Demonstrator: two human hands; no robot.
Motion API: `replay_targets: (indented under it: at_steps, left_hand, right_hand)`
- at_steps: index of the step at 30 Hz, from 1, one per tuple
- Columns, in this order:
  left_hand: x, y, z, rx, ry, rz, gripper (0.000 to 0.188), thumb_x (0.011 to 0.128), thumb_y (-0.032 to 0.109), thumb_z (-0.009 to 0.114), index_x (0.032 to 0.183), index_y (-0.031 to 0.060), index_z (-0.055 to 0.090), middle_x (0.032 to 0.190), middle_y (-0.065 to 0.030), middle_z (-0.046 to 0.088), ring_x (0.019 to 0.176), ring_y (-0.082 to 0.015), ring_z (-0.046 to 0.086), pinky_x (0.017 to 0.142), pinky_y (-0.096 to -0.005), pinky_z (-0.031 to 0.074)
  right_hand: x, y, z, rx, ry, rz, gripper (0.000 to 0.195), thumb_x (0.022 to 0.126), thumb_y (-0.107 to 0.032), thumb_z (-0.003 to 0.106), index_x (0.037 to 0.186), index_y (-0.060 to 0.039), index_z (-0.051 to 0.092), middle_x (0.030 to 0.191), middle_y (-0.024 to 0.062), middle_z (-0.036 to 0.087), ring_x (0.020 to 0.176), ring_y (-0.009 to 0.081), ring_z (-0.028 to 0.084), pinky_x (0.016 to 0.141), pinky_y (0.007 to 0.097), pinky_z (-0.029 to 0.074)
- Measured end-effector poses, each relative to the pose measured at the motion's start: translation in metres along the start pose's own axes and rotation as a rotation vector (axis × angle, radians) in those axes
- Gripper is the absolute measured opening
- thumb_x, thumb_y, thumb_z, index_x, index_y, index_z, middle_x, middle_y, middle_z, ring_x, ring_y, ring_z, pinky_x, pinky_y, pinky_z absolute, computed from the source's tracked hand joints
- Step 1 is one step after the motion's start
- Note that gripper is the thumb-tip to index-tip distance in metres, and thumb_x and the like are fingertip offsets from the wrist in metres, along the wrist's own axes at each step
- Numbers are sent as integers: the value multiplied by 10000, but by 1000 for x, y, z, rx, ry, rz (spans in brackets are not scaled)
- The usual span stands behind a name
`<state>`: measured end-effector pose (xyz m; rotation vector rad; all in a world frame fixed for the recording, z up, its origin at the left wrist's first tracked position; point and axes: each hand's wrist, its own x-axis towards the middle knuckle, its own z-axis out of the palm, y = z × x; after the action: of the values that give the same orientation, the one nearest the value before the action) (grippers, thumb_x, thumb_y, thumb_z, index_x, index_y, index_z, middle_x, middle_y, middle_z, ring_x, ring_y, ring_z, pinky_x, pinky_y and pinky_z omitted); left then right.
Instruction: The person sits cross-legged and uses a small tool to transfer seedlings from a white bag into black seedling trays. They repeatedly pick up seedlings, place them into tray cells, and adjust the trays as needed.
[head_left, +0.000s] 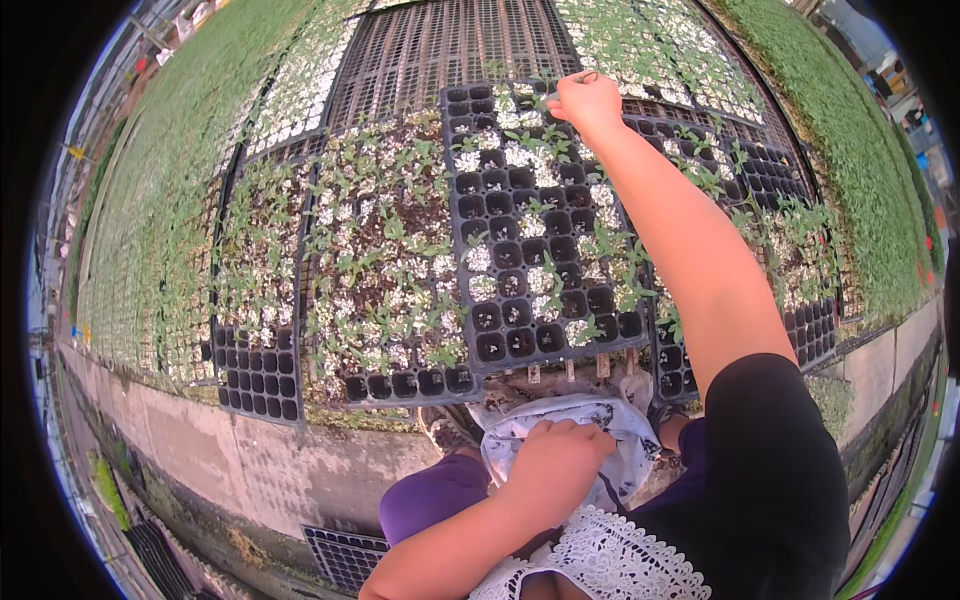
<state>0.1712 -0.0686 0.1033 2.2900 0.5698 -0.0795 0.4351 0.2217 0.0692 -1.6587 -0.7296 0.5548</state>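
Observation:
My right hand (589, 101) is closed around a small tool, perhaps tweezers or scissors, of which only a dark looped end and a pale tip show. It is over the far right part of a black plastic seedling tray (559, 354), where some cells are empty and others hold seedlings in white, perlite-like grains. My left hand (559, 457) is near my lap, its back turned up, above a white plastic bag (637, 442) with dark soil specks; whether its fingers grip anything is hidden. A fuller seedling tray (386, 262) lies to the left of the middle one.
More part-filled trays (259, 375) lie at both sides. Beyond the middle tray is a dark slatted bench surface (450, 45). Dense green seedlings (847, 150) line the right. A concrete ledge (187, 450) runs in front, and an empty cell tray (345, 559) lies low at the left.

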Motion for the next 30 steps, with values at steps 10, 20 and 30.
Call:
replay_targets:
  at_steps: [10,20,30]
  left_hand:
    - [3,-13,-15,-62,-14,-119,387,786,254,654,1107,61,559,1120,-109,576,1017,-280,554,840,-406,435]
    - [11,-8,-14,-51,-22,-102,458,791,267,656,1175,52,527,1177,-127,554,1056,-296,541,868,-412,431]
    - [3,6,-6,15,-54,-128,453,786,276,658,1162,59,529,1153,-113,548,1039,-294,540,842,-427,434]
  right_hand:
    - [41,4,29,-343,-192,111,187,814,-78,476,845,64,594,691,143,677,490,140,628,459,243,485]
    - [46,56,3,306,-59,441,186,907,-37,461,1043,63,540,834,155,610,587,145,570,438,241,463]
    - [-15,14,-53,433,-332,321,324,890,-60,480,1184,74,501,1057,216,585,971,294,619,852,380,542]
